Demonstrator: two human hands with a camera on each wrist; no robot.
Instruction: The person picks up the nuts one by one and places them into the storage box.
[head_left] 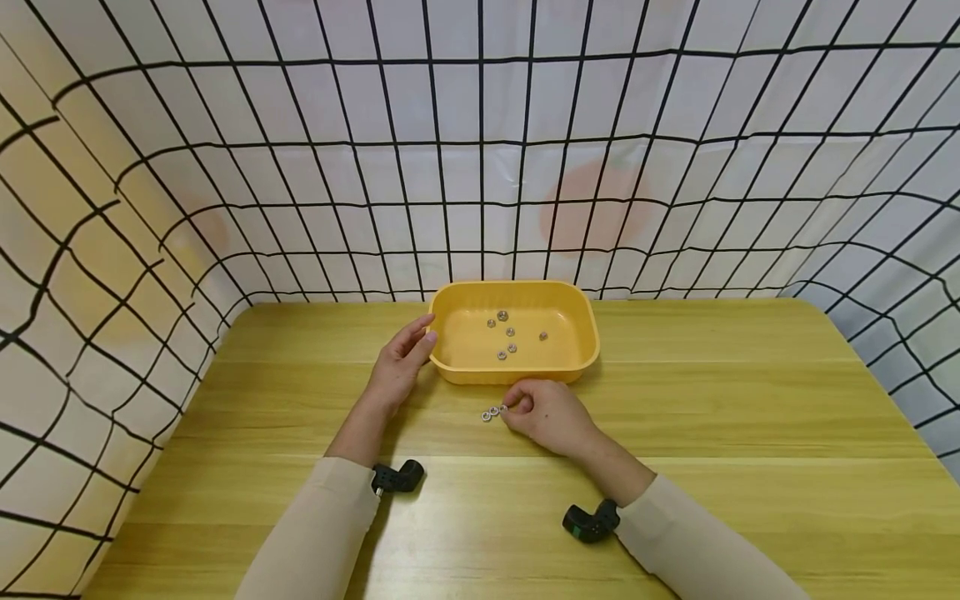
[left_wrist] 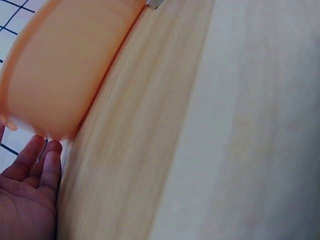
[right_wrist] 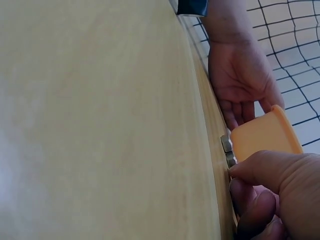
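Note:
A yellow plastic basin (head_left: 517,375) stands on the wooden table with several small metal nuts (head_left: 510,332) scattered over its floor. At its left end my left hand (head_left: 396,367) touches the outer wall with fairly straight fingertips (left_wrist: 51,145), the thumb near the rim. Just in front of the basin, a short row of nuts (head_left: 492,412) lies on the table. My right hand (head_left: 551,415) has its thumb and forefinger on the nut (head_left: 503,408) at the row's right end, pinching it. In the right wrist view its other fingers (right_wrist: 257,215) are curled under.
The wooden table (head_left: 712,400) runs out on both sides of the basin. A black wire grid (head_left: 480,142) with pale cloth behind it borders the back and sides. Each wrist carries a black camera (head_left: 592,522).

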